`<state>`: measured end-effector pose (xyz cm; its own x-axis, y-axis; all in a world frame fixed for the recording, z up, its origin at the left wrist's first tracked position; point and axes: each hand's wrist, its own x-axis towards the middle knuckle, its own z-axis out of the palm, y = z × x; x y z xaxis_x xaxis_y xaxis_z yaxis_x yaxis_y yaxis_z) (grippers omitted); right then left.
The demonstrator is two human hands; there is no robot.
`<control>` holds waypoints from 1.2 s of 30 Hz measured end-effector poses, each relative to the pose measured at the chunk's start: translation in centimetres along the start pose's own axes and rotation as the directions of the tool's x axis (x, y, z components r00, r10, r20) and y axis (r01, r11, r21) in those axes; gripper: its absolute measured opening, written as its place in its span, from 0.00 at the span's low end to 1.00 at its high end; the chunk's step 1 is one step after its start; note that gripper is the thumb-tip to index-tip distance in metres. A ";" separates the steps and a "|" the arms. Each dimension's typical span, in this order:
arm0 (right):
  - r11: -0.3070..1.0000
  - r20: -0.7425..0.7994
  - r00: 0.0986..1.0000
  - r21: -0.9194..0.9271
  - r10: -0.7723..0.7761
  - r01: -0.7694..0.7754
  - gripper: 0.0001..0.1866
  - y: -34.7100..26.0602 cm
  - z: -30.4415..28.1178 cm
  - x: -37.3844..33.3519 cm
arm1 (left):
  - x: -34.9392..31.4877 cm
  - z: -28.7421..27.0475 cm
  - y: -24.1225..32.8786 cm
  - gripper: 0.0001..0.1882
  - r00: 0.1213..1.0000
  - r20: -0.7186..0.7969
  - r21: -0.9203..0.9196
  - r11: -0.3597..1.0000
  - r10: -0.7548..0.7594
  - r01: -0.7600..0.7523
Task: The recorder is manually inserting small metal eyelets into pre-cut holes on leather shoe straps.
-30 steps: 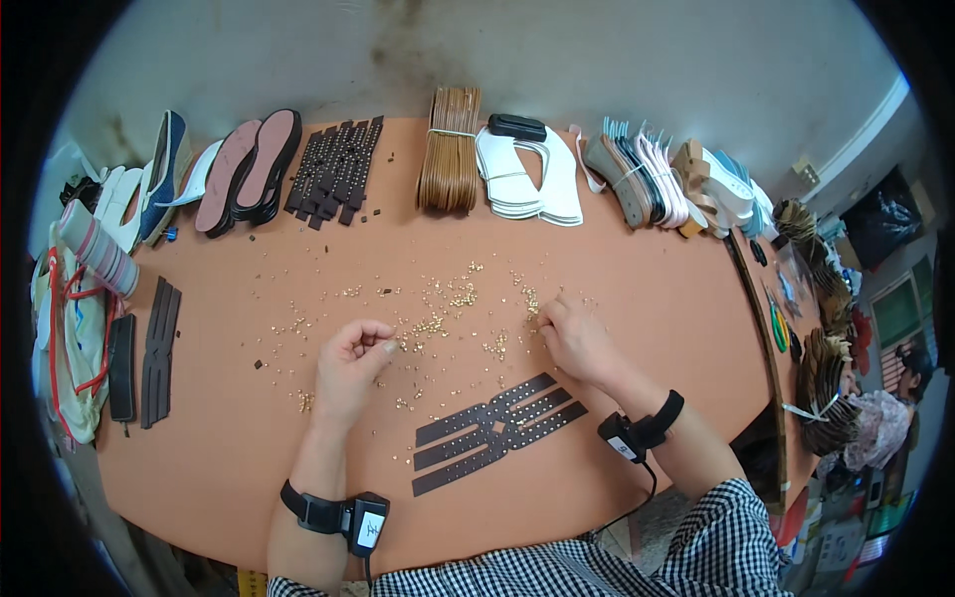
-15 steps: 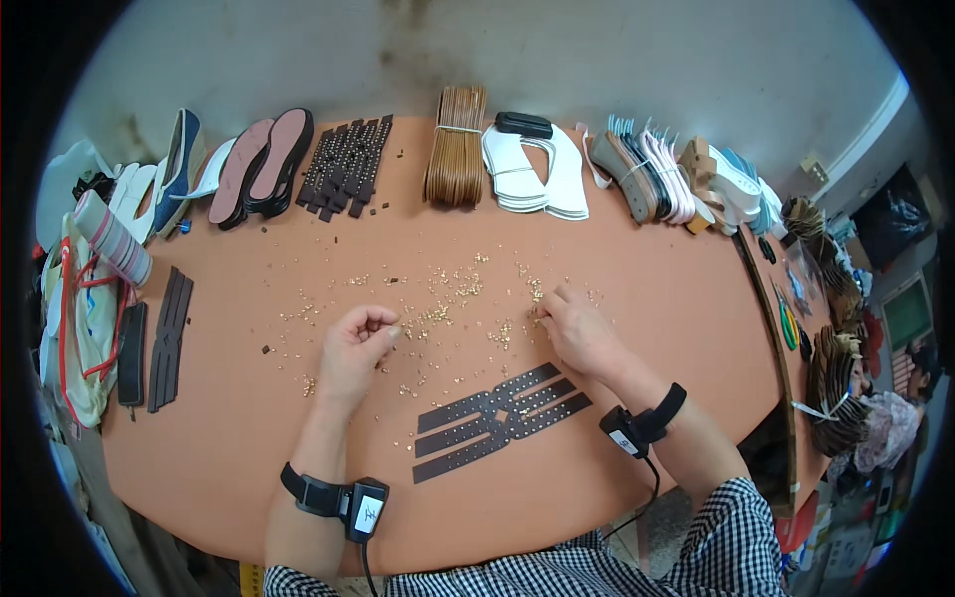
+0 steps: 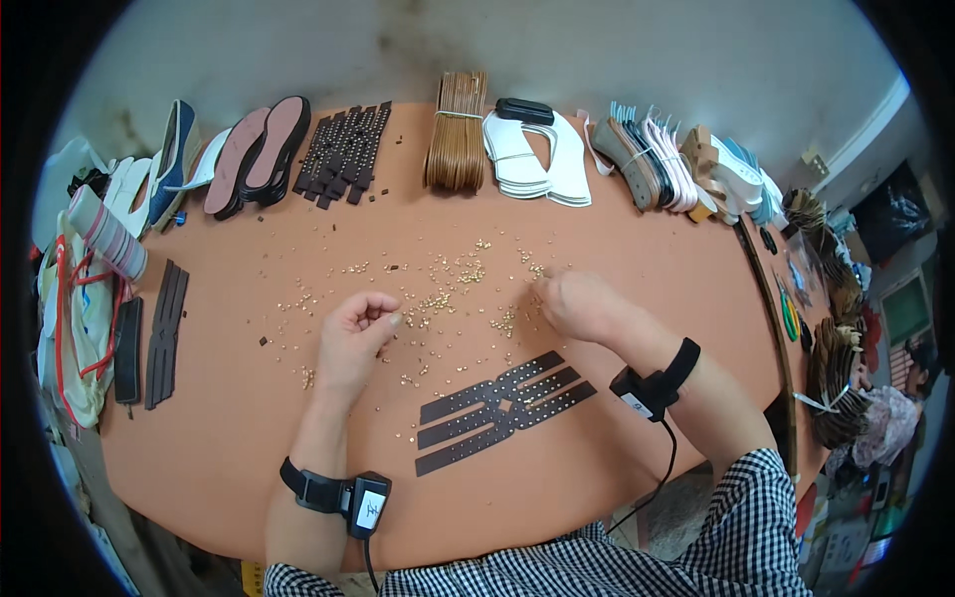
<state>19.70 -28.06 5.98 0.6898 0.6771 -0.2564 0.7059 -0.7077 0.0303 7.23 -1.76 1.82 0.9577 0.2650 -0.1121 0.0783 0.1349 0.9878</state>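
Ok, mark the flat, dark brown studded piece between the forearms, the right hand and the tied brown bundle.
Dark brown studded piece [image 3: 508,419]: head view, solid centre.
Right hand [image 3: 579,303]: head view, back of hand.
Brown bundle [image 3: 456,159]: head view, lower half.

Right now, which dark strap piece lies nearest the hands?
The studded piece, lying by itself below the left hand and right hand in the picture, is nearest; the plain pieces are far left, the strap pile at the back.
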 end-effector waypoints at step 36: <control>0.849 -0.155 0.925 0.471 0.348 -0.241 0.06 -1.3 2.5 -9.9 | 0.1 0.0 -0.5 0.06 0.998 0.038 0.075 0.995 0.057 -0.059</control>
<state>11.58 -34.38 6.10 0.9085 0.4108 -0.0769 0.3573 -0.8589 -0.3671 7.28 -1.82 1.32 0.9704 0.2359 -0.0519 0.0419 0.0471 0.9980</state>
